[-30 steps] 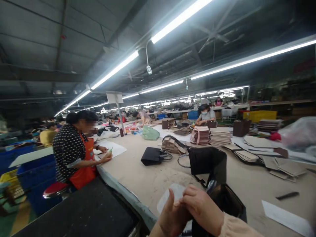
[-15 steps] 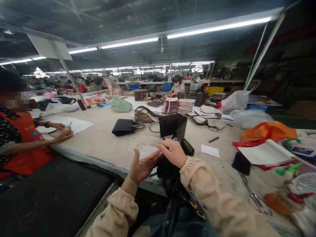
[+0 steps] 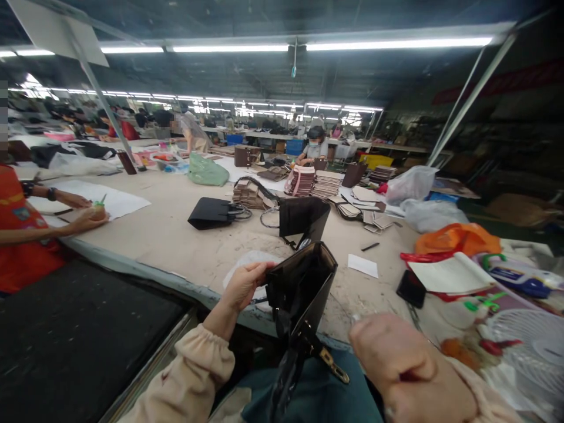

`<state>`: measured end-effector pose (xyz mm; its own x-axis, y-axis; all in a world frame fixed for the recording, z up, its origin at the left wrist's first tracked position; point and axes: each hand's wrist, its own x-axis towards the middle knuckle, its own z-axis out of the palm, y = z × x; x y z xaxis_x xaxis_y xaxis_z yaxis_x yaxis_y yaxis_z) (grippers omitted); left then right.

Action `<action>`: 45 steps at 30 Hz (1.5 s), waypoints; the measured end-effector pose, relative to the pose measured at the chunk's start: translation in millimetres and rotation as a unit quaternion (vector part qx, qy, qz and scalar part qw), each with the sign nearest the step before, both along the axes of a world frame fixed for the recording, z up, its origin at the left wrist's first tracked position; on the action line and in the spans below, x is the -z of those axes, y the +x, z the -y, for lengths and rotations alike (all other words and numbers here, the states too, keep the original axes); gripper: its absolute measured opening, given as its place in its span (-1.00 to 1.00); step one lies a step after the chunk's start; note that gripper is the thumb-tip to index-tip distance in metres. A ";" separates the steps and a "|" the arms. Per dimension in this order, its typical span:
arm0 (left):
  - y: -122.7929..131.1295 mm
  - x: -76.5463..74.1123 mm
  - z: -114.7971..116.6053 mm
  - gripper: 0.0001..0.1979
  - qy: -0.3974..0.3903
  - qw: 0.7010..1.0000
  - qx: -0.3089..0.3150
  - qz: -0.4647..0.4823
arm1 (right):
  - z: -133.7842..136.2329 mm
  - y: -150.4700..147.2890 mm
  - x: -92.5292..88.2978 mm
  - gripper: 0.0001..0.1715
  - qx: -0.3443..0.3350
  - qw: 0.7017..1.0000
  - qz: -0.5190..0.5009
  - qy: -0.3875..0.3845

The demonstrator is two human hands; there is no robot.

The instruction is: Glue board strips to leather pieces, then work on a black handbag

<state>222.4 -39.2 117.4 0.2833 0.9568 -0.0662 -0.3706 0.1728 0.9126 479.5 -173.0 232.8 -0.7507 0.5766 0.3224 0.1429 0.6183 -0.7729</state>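
Note:
A black handbag (image 3: 321, 288) stands at the table's front edge, its top open toward me and its dark inside showing. My left hand (image 3: 247, 285) pinches the left side of its rim between thumb and fingers. A strap with a gold-coloured metal fitting (image 3: 333, 364) hangs from the bag over my lap. My right hand (image 3: 396, 358) is off the bag, to its right, blurred and with fingers curled in. A small pale spot shows by its fingers; whatever it holds I cannot make out.
Two more black bags, one lying left (image 3: 211, 212) and one upright (image 3: 304, 218), are beyond mine. Stacked brown pieces (image 3: 304, 179) sit farther back. On the right are a phone (image 3: 410, 289), orange bag (image 3: 458, 239) and white fan (image 3: 529, 346). A co-worker's hands (image 3: 90, 214) work at left.
My hands, which were together above the bag, have parted. The left now grips the bag's rim; the right has moved right and down. The bag's open top is now uncovered.

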 end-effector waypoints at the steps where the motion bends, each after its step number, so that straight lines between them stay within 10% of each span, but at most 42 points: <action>1: 0.6 0.8 -1.0 -0.65 -0.005 1.000 -0.018 -0.014 | 6.0 10.6 0.3 -0.77 0.014 1.000 0.008 -0.008; 5: 5.1 4.6 -1.6 -0.65 0.020 0.995 -0.079 -0.066 | 12.6 26.1 5.6 -0.41 0.174 0.981 0.086 0.016; 9: 11.3 9.0 3.4 -0.61 0.091 0.982 -0.093 -0.136 | -16.2 1.0 22.7 -0.60 0.305 0.938 0.098 0.135; 20: 16.2 14.2 5.8 -0.46 0.142 0.964 -0.064 -0.217 | -111.1 -55.2 63.9 -0.65 0.243 0.912 0.245 0.222; 45: 34.1 18.6 3.7 -0.72 0.212 0.889 -0.192 -0.358 | -126.7 -59.4 72.9 -0.70 0.402 0.844 0.305 0.179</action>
<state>256.4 -43.0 98.8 -0.0378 0.9556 0.2921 0.3739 -0.2575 0.8910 420.1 -46.2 159.9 -0.2522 0.9264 0.2797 0.9319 0.3103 -0.1876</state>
